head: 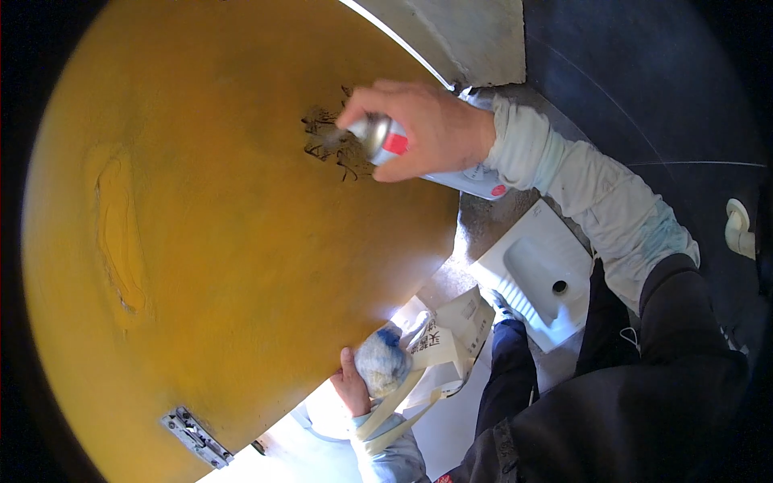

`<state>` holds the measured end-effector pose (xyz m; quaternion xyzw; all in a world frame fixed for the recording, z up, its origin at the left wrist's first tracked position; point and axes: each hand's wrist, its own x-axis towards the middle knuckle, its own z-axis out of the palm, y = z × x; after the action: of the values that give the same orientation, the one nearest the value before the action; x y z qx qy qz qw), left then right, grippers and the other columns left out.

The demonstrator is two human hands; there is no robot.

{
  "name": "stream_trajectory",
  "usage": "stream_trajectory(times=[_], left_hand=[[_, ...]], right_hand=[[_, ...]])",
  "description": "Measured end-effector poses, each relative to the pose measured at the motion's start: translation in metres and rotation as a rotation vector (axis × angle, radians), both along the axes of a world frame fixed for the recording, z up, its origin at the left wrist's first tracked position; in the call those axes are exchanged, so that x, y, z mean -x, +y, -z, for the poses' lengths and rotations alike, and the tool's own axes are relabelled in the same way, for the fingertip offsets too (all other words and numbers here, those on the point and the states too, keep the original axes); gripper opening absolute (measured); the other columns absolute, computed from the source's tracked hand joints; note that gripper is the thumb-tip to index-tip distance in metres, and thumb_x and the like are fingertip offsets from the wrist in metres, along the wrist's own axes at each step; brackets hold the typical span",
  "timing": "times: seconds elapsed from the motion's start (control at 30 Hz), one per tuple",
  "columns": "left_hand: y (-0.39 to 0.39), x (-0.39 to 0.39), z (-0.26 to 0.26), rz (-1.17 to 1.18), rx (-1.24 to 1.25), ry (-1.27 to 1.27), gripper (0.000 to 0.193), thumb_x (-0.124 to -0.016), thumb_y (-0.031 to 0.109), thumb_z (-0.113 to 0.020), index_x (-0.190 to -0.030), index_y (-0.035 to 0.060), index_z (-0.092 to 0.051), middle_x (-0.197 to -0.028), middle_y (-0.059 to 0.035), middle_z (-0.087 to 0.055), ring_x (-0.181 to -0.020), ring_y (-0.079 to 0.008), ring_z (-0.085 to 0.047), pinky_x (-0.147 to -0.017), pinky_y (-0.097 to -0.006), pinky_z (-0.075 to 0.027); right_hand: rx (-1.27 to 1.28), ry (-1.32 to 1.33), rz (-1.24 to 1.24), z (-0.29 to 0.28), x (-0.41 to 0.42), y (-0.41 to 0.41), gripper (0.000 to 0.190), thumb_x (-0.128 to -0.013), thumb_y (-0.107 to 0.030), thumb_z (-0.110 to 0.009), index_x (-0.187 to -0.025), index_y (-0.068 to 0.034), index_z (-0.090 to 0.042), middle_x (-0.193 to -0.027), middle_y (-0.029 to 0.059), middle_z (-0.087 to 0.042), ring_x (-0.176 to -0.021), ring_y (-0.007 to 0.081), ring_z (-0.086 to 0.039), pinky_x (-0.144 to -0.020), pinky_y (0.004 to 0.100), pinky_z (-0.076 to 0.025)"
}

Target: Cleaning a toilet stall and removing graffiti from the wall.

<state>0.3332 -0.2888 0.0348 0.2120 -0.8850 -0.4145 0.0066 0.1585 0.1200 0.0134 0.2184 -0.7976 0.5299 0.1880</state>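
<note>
My right hand grips an aerosol spray can, index finger on its white nozzle. A faint mist shows between the nozzle and black scrawled marks on a yellow door panel. The can's lower part shows beneath my palm. My left hand is at the door's edge, thumb up, with a wad of white and blue cloth against it; some fingers are hidden. Straps of a cream tote bag, which bears writing, loop over my left forearm.
A white ceramic squat toilet is set in the floor by my feet. Low on the door sits a metal latch. A dark wall with a white pipe stands behind my right arm. Beyond the door is a grey partition.
</note>
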Motion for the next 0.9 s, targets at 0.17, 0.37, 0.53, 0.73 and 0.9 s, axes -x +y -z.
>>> stream_trajectory(times=[0.17, 0.37, 0.53, 0.73, 0.9], left_hand=[[0.006, 0.000, -0.003, 0.025, -0.006, 0.040, 0.037, -0.098, 0.021, -0.059, -0.121, -0.0078, -0.055, -0.115, -0.0152, -0.063, -0.103, -0.0216, -0.058, -0.092, -0.0328, -0.045], [0.014, 0.002, -0.003, 0.041, 0.022, 0.034, 0.038, -0.098, 0.024, -0.059, -0.119, -0.0080, -0.057, -0.112, -0.0149, -0.065, -0.101, -0.0223, -0.059, -0.092, -0.0334, -0.045], [0.019, -0.002, -0.015, 0.009, 0.139, -0.029, 0.040, -0.098, 0.027, -0.059, -0.116, -0.0084, -0.059, -0.111, -0.0155, -0.066, -0.101, -0.0231, -0.059, -0.091, -0.0338, -0.045], [0.012, 0.000, -0.009, 0.031, 0.050, 0.005, 0.044, -0.097, 0.027, -0.061, -0.121, -0.0086, -0.054, -0.114, -0.0161, -0.064, -0.102, -0.0242, -0.059, -0.092, -0.0345, -0.046], [0.013, 0.001, -0.013, 0.013, 0.114, -0.064, 0.044, -0.096, 0.028, -0.062, -0.120, -0.0083, -0.056, -0.114, -0.0157, -0.064, -0.101, -0.0227, -0.059, -0.091, -0.0339, -0.046]], right_hand=[[0.039, 0.053, -0.029, -0.022, 0.005, -0.005, 0.053, -0.070, -0.029, -0.075, -0.116, -0.013, -0.054, -0.093, 0.0163, -0.056, -0.088, 0.0320, -0.059, -0.078, 0.0420, -0.047], [-0.058, -0.032, -0.030, -0.016, -0.001, -0.004, 0.053, -0.070, -0.023, -0.075, -0.118, -0.013, -0.055, -0.101, 0.0155, -0.056, -0.094, 0.0317, -0.059, -0.082, 0.0397, -0.047], [-0.058, 0.011, -0.060, -0.027, -0.002, -0.012, 0.054, -0.071, -0.019, -0.075, -0.119, -0.008, -0.056, -0.107, 0.0137, -0.056, -0.098, 0.0299, -0.058, -0.086, 0.0372, -0.048], [-0.130, -0.126, -0.032, -0.011, -0.009, -0.013, 0.053, -0.071, -0.019, -0.074, -0.121, -0.009, -0.056, -0.106, 0.0128, -0.055, -0.097, 0.0291, -0.058, -0.086, 0.0369, -0.048], [-0.110, -0.130, -0.046, 0.012, -0.025, -0.021, 0.055, -0.072, -0.020, -0.075, -0.122, -0.010, -0.056, -0.106, 0.0112, -0.055, -0.098, 0.0289, -0.058, -0.084, 0.0373, -0.048]])
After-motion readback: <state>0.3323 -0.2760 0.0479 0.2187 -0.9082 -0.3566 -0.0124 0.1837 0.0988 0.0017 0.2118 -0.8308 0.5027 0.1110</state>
